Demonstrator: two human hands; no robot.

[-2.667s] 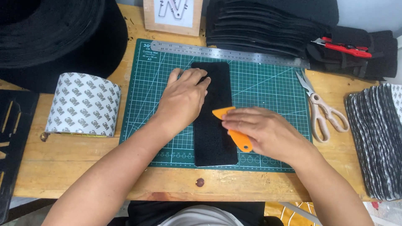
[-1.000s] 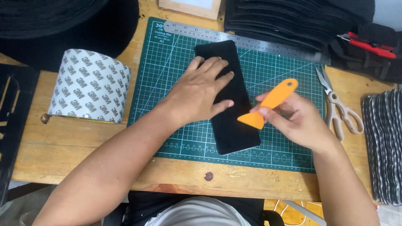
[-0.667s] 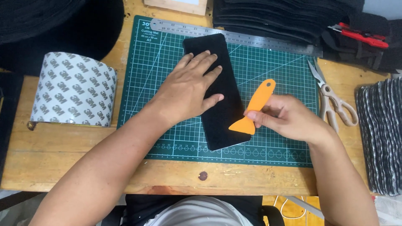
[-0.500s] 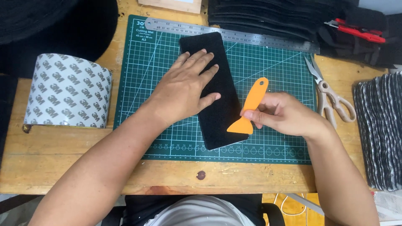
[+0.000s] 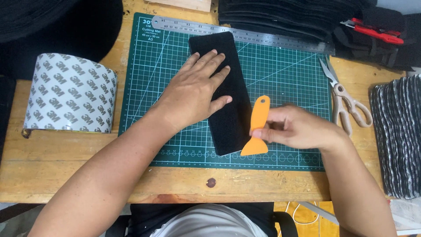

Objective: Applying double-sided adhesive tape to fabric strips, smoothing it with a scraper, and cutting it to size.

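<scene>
Since the earlier frames the orange scraper (image 5: 256,127) had lifted off the black strip (image 5: 226,92) and come to stand nearly upright just past the strip's right edge, its wide blade down near the strip's lower right corner and its handle pointing up; the strip itself had kept its place. The right hand (image 5: 300,128) was grasping the scraper, fingers pinched around the handle's middle, knuckles toward the right edge of the cutting mat (image 5: 289,79). The left hand (image 5: 193,94) lay released and flat, palm down, fingers spread over the upper half of the strip, pressing it to the mat without gripping anything.

The strip, a long piece of black fuzzy material, lay lengthwise on the green gridded mat, slightly tilted, its top end touching the steel ruler (image 5: 245,35) that ran along the mat's far edge. The mat sat in the middle of the wooden desk (image 5: 66,166). A wide roll of printed white adhesive tape (image 5: 70,98) lay near the desk's left edge, just beside the mat. Scissors (image 5: 344,98) with pale handles lay just off the mat's right edge, and a stack of grey and black pieces (image 5: 399,136) filled the right edge of the desk. A red-handled tool (image 5: 377,30) rested on dark material at the far right corner.
</scene>
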